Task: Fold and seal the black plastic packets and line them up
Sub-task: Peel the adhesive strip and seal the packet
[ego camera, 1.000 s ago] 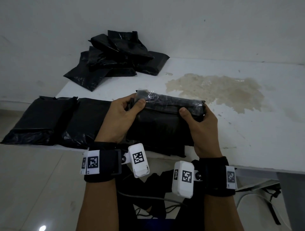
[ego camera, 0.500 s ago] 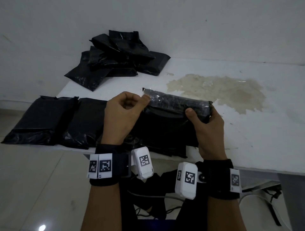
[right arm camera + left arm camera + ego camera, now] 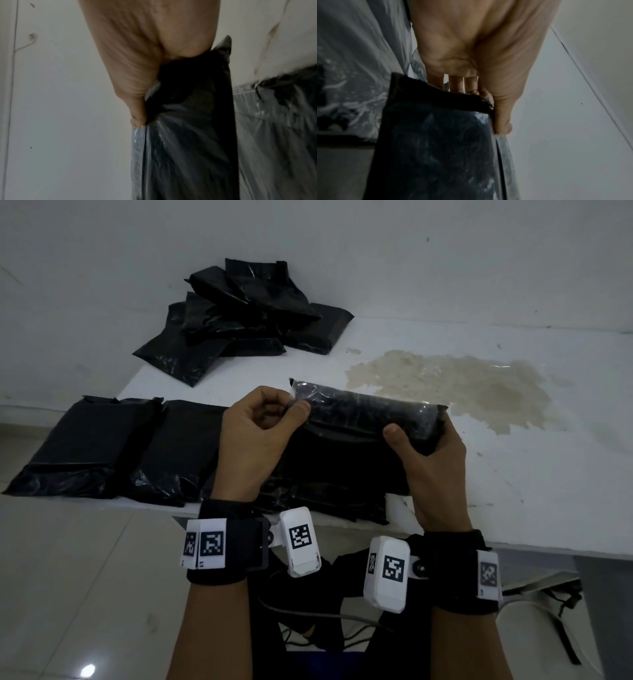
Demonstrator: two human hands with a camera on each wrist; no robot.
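White counter (image 3: 513, 474), stained. Pile of black packets (image 3: 246, 320) at far left; two folded packets (image 3: 113, 446) lined along near edge. Black packet (image 3: 342, 460) beside them; left hand (image 3: 253, 436) pinches flap's left end, right hand (image 3: 435, 453) grips right end.

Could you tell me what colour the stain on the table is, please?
The stain is yellowish-brown; head view.
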